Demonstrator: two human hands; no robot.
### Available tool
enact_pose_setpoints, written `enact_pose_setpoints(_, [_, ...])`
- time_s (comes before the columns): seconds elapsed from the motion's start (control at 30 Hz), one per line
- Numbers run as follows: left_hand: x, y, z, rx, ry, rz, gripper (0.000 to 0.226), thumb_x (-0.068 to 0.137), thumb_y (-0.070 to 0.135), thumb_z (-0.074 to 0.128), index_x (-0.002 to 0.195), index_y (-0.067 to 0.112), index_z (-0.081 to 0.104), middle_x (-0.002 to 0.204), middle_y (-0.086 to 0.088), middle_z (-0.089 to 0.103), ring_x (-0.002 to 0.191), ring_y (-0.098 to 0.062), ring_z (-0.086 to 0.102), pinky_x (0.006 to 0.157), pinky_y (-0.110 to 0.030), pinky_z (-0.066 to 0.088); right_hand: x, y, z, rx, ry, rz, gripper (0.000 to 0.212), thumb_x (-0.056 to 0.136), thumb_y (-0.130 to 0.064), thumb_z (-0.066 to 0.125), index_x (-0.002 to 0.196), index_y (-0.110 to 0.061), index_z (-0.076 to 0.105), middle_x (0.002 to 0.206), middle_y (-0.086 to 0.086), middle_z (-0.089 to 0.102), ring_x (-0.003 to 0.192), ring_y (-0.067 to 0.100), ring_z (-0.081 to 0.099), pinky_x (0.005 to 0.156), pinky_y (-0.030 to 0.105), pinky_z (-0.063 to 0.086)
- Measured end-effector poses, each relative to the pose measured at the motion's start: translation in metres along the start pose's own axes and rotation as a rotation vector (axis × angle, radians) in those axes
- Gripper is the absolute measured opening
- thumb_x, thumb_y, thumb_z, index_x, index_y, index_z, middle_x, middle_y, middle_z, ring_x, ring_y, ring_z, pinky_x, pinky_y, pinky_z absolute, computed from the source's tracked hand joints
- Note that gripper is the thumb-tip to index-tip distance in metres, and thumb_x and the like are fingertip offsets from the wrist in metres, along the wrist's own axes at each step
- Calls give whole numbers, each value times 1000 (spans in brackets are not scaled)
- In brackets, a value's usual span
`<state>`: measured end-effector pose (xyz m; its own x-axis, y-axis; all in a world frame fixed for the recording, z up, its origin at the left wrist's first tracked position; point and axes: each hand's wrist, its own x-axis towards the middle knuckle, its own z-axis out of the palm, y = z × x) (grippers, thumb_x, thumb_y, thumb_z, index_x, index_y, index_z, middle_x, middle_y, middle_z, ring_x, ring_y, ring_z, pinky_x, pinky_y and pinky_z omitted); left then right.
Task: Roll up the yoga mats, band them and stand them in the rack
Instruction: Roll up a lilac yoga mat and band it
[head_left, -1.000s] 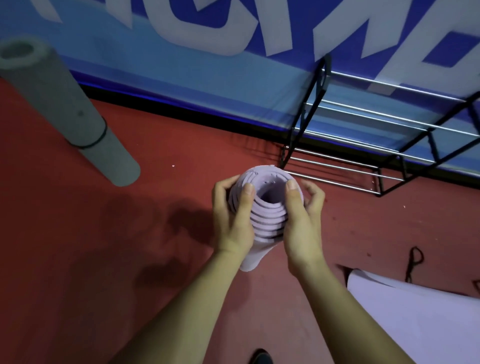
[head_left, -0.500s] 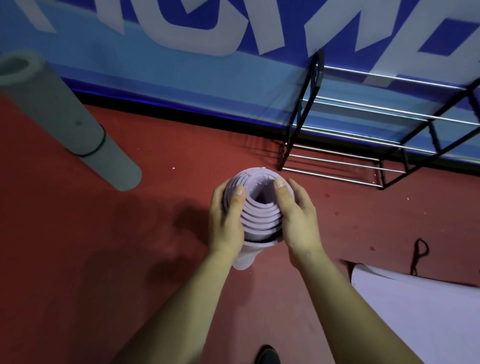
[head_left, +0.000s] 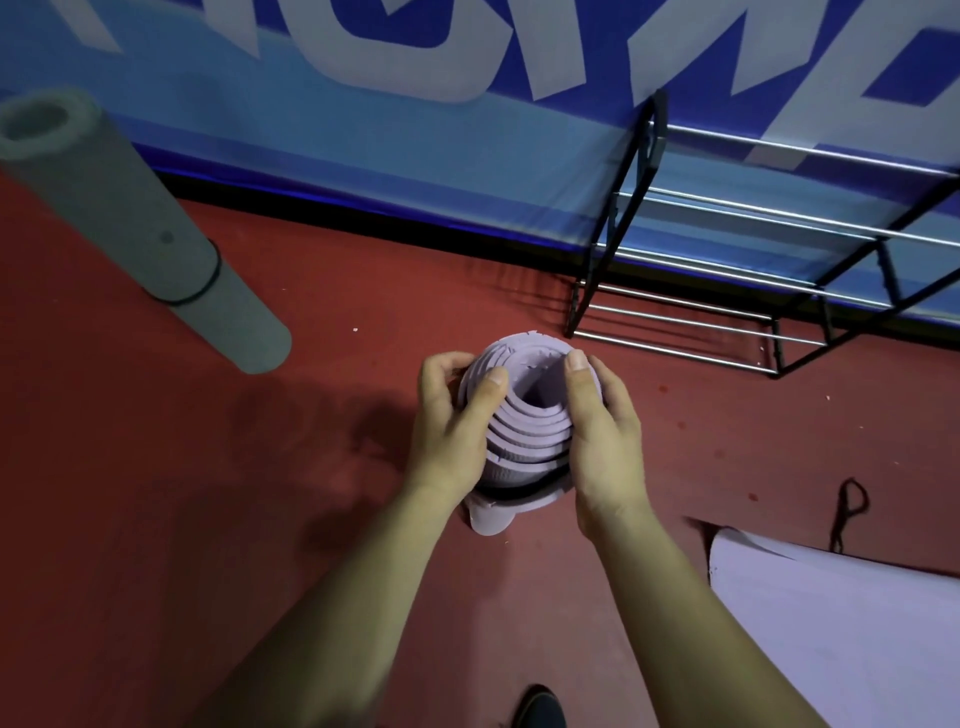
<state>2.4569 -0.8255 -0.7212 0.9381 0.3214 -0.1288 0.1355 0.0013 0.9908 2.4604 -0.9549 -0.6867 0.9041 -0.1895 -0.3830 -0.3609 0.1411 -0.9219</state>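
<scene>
Lilac foam, rolled into a stepped coil, was the mat (head_left: 524, 415) the person held end-on below the camera, over the middle of the red floor (head_left: 156, 519). Its inner turns stood proud of the outer ones, so the top looked like a shallow cone with a hollow core. The left hand (head_left: 452, 431) was curled round the left side of the roll, thumb lying across the upper turns. The right hand (head_left: 602, 441) gripped the opposite side the same way, fingers wrapped behind and thumb pressed on the rim beside the core. A black band (head_left: 519, 491) ringed the roll just below both palms, and the foam bulged slightly beneath it. Whether the lower end touched the floor could not be told.

Just beyond the roll, against the floor's far edge, stood the black-framed rack (head_left: 727, 291) with its silver rails, set against a blue banner (head_left: 363, 156) with large pale lettering. Toward the far left corner of the floor a grey rolled mat (head_left: 135, 228) stood on end, bound by its own dark band (head_left: 202, 291). At the near right corner lay a flat lilac sheet (head_left: 841, 623), and just beyond its edge a loose black loop (head_left: 849, 512) lay on the floor. A dark shoe tip (head_left: 540, 709) showed at the near edge.
</scene>
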Motion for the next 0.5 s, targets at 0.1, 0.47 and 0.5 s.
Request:
enact_pose_setpoints(0.1, [2, 1, 0, 100, -44, 41, 73, 72, 68, 56, 132, 28, 53, 131, 9, 50, 115, 7, 53, 98, -12, 42, 1, -5, -2, 27, 67, -17, 29, 93, -39, 72, 116, -22, 71, 105, -7, 78, 97, 8, 74, 90, 31, 58])
enact_pose_setpoints(0.47, [6, 30, 9, 234, -118, -64, 57, 91, 65, 47, 140, 37, 52, 143, 11, 50, 129, -1, 49, 114, -29, 37, 0, -6, -9, -81, -23, -50, 45, 96, -49, 65, 134, -26, 62, 124, -11, 71, 111, 2, 67, 104, 35, 53])
enact_pose_setpoints(0.5, [7, 34, 10, 305, -131, -57, 53, 97, 60, 45, 145, 38, 47, 146, 11, 47, 133, -2, 45, 113, -25, 33, 0, -6, -9, -83, -22, -47, 48, 95, -54, 63, 134, -27, 63, 127, -11, 70, 115, 3, 66, 107, 37, 51])
